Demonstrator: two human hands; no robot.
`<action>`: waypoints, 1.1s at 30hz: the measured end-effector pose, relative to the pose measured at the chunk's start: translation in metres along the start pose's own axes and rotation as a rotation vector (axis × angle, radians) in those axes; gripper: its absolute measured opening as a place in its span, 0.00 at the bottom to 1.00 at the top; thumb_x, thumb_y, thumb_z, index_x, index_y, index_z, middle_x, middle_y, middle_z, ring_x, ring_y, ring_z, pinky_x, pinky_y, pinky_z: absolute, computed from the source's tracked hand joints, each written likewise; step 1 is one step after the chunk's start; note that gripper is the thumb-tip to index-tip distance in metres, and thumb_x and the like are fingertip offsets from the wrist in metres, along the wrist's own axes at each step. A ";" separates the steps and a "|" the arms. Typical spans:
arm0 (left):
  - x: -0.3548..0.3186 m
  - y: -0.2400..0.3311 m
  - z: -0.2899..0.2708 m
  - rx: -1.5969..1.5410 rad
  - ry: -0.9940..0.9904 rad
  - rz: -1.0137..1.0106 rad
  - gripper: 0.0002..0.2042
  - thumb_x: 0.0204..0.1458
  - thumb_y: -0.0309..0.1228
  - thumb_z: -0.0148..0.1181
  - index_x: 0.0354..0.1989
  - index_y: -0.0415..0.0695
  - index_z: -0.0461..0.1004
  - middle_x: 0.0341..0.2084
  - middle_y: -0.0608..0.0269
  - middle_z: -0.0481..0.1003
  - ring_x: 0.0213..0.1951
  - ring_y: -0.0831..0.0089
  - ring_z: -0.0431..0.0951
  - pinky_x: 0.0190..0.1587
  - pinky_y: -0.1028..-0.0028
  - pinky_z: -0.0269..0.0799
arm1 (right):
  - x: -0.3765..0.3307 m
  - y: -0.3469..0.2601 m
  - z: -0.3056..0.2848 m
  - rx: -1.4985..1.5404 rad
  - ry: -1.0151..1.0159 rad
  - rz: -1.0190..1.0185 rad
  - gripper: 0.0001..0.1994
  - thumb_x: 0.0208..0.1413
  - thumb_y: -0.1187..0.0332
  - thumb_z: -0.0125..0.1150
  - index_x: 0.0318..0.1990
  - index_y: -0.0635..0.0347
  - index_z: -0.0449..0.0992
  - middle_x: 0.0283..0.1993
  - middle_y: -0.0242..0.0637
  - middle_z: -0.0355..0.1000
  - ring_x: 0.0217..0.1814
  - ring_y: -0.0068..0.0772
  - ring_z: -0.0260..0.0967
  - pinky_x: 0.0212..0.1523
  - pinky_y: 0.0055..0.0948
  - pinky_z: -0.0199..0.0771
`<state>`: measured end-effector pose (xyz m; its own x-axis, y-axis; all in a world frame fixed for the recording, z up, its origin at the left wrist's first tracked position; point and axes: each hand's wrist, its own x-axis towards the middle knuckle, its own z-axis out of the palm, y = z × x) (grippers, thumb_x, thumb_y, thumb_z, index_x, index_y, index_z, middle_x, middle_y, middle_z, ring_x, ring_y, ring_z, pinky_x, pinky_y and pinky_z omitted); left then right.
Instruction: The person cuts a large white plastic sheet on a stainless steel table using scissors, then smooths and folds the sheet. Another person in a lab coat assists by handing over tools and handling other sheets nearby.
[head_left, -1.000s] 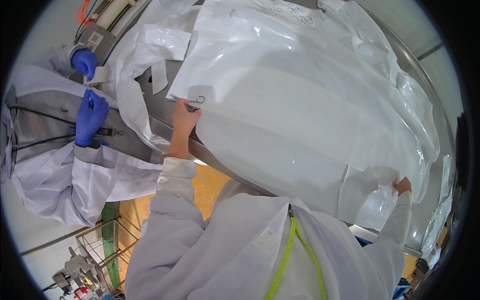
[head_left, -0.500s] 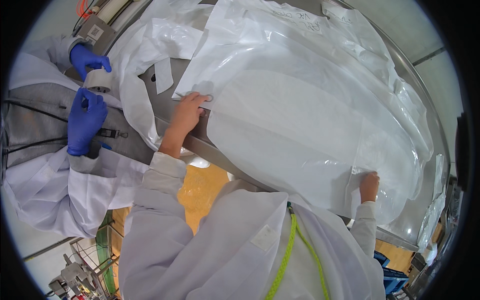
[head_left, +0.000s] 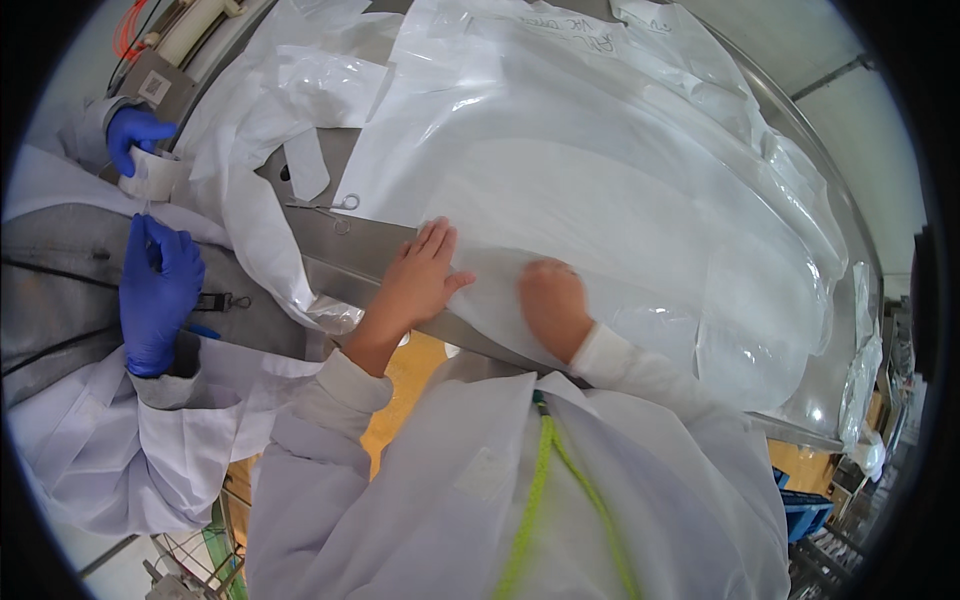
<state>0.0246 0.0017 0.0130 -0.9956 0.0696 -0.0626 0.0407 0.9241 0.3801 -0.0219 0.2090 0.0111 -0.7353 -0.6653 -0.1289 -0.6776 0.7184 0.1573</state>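
Note:
A large white translucent plastic sheet (head_left: 600,190), seemingly a big bag, is spread over the metal table. Flat on its near left edge lies my left hand (head_left: 422,272), fingers stretched and thumb apart. My right hand (head_left: 553,305) is over the sheet's near part, to the right of the left one. It is blurred and its fingers look curled under, so whatever they hold, if anything, is hidden. A pair of metal scissors (head_left: 349,202) rests by the sheet's left corner, beyond my left hand.
At the left, a co-worker's blue-gloved hands (head_left: 160,295) handle a roll of white tape (head_left: 150,175). Crumpled white plastic (head_left: 265,220) hangs over the table edge beside them. A small white strip (head_left: 306,165) lies on the metal. Blue crates (head_left: 803,512) stand below right.
My left hand has left the scissors and moved right onto the sheet. My right hand has come from the sheet's right end toward the left one. The co-worker's hands shifted left in view.

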 end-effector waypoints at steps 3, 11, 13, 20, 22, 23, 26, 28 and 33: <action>-0.002 0.003 -0.002 0.086 -0.161 -0.129 0.30 0.54 0.42 0.47 0.63 0.39 0.51 0.64 0.51 0.49 0.66 0.59 0.48 0.62 0.52 0.49 | 0.042 -0.037 -0.013 0.321 0.164 -0.116 0.10 0.48 0.66 0.53 0.35 0.62 0.73 0.35 0.43 0.69 0.41 0.39 0.68 0.39 0.35 0.70; -0.002 0.004 -0.018 0.220 -0.322 -0.221 0.36 0.54 0.50 0.46 0.64 0.38 0.48 0.66 0.53 0.43 0.67 0.59 0.43 0.63 0.51 0.46 | 0.020 0.026 0.000 0.553 0.206 -0.038 0.11 0.45 0.72 0.52 0.39 0.61 0.71 0.43 0.45 0.65 0.47 0.45 0.63 0.41 0.39 0.69; -0.004 0.009 -0.023 0.231 -0.347 -0.251 0.37 0.53 0.50 0.47 0.64 0.37 0.47 0.66 0.53 0.43 0.67 0.59 0.44 0.63 0.51 0.46 | -0.016 0.070 0.017 0.571 0.205 0.210 0.11 0.45 0.74 0.50 0.39 0.62 0.70 0.43 0.46 0.65 0.48 0.47 0.63 0.42 0.41 0.70; 0.001 0.014 -0.013 0.340 -0.396 -0.316 0.39 0.53 0.51 0.47 0.63 0.31 0.46 0.65 0.45 0.43 0.67 0.55 0.44 0.62 0.50 0.46 | -0.186 0.294 0.099 0.278 0.227 1.059 0.10 0.49 0.72 0.48 0.38 0.67 0.68 0.42 0.53 0.66 0.47 0.57 0.62 0.46 0.48 0.65; 0.005 0.021 -0.013 0.377 -0.414 -0.341 0.39 0.54 0.52 0.46 0.63 0.30 0.46 0.65 0.42 0.43 0.66 0.53 0.44 0.62 0.51 0.46 | -0.216 0.324 0.102 0.236 0.190 1.122 0.12 0.51 0.70 0.47 0.41 0.67 0.67 0.44 0.57 0.64 0.49 0.60 0.60 0.49 0.48 0.64; 0.007 0.021 -0.012 0.405 -0.426 -0.347 0.39 0.54 0.52 0.46 0.63 0.30 0.45 0.65 0.42 0.44 0.66 0.53 0.44 0.62 0.51 0.46 | -0.230 0.337 0.103 0.216 0.172 1.155 0.13 0.52 0.69 0.47 0.43 0.67 0.66 0.46 0.58 0.63 0.50 0.61 0.59 0.51 0.48 0.64; 0.020 0.036 -0.014 0.514 -0.489 -0.455 0.40 0.54 0.52 0.46 0.62 0.29 0.46 0.64 0.41 0.45 0.66 0.51 0.46 0.62 0.53 0.47 | -0.256 0.374 0.124 0.265 0.225 1.377 0.15 0.53 0.66 0.47 0.45 0.67 0.65 0.48 0.59 0.61 0.52 0.62 0.58 0.52 0.48 0.63; 0.022 0.047 -0.016 0.536 -0.423 -0.479 0.39 0.54 0.52 0.46 0.62 0.29 0.47 0.64 0.40 0.47 0.65 0.50 0.48 0.62 0.54 0.47 | -0.256 0.381 0.128 0.304 0.207 1.436 0.16 0.54 0.65 0.46 0.46 0.68 0.64 0.50 0.58 0.61 0.52 0.61 0.58 0.52 0.49 0.62; -0.002 0.026 0.014 0.219 -0.166 -0.377 0.38 0.54 0.52 0.47 0.61 0.29 0.49 0.63 0.38 0.48 0.64 0.47 0.50 0.62 0.54 0.48 | -0.206 0.369 0.137 -0.013 0.265 1.057 0.15 0.55 0.63 0.44 0.45 0.61 0.68 0.48 0.48 0.66 0.52 0.51 0.61 0.50 0.47 0.63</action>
<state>0.0284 0.0313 0.0101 -0.9182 -0.2434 -0.3125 -0.2867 0.9528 0.1002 -0.1222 0.6392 -0.0380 -0.9190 0.2640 0.2928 0.2972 0.9519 0.0747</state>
